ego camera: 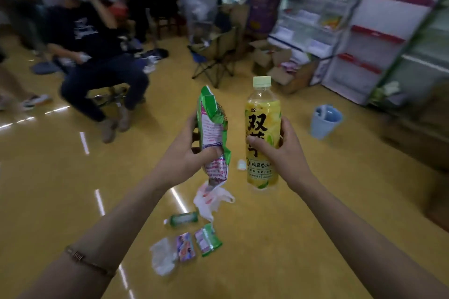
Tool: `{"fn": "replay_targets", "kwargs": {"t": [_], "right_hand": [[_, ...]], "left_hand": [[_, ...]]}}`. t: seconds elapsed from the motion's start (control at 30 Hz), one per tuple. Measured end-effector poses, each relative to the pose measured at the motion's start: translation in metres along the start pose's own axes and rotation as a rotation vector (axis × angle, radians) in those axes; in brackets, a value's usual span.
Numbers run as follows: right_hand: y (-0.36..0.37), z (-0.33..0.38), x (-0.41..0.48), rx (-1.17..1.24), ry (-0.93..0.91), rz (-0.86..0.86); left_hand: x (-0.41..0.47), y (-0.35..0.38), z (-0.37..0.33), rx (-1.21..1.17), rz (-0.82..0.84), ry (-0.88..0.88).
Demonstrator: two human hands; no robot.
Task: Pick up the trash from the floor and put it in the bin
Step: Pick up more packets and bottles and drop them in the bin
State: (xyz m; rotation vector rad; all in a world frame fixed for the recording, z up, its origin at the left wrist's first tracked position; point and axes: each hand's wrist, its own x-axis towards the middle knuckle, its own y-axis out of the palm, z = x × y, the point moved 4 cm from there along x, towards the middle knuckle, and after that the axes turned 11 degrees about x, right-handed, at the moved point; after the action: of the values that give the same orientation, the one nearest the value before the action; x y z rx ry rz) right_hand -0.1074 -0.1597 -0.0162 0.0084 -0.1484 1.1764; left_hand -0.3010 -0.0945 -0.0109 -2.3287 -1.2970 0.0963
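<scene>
1. My left hand [184, 153]: fingers and thumb curled round a crumpled green snack wrapper [213, 128], gripped near its middle. The wrapper stands roughly on end, its torn lower end hanging below my thumb.
2. My right hand [279, 150]: wrapped round the middle of a yellow drink bottle [262, 128]. The bottle is upright, pale cap on top, long axis vertical, held clear of the floor [291, 238].
3. Both items are raised side by side, close together but apart.
4. Bracelet [82, 258]: thin band on my left forearm.
5. Bin [324, 121]: light blue, standing on the floor ahead and to the right of both hands, its open mouth visible from above. My right hand is the nearer one, so I judge the bottle goes in first, carried forward and rightward; the wrapper must cross further.
6. Trash left on the floor, below and between my forearms:
   - white plastic bag [209, 201], directly under the wrapper;
   - small green bottle [182, 219], lying on its side just beside the bag;
   - green packet [207, 239] and purple packet [185, 246], side by side;
   - clear wrapper [164, 255], touching the purple packet's left edge;
   - white scrap [241, 165], between the two held items, too blurred to identify.
7. Surroundings, blurred: seated person [97, 56] at far left, folding chair [216, 60] at centre, cardboard boxes [274, 60], shelves [364, 31] along the right.
</scene>
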Motion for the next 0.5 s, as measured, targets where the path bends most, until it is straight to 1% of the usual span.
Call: {"fn": "replay_targets", "kwargs": {"t": [0.13, 0.27, 0.4, 0.5], "right_hand": [[-0.120, 0.001, 0.001, -0.025, 0.008, -0.172], [-0.230, 0.002, 0.004, -0.046, 0.023, -0.288], [-0.318, -0.002, 0.010, -0.058, 0.012, -0.370], [-0.365, -0.005, 0.014, -0.075, 0.002, -0.409]], "left_hand": [[0.058, 0.096, -0.039, -0.020, 0.100, 0.072], [0.109, 0.186, -0.077, -0.037, 0.148, 0.117], [0.146, 0.265, -0.106, -0.092, 0.172, 0.143], [0.166, 0.311, -0.123, -0.105, 0.213, 0.157]]}}
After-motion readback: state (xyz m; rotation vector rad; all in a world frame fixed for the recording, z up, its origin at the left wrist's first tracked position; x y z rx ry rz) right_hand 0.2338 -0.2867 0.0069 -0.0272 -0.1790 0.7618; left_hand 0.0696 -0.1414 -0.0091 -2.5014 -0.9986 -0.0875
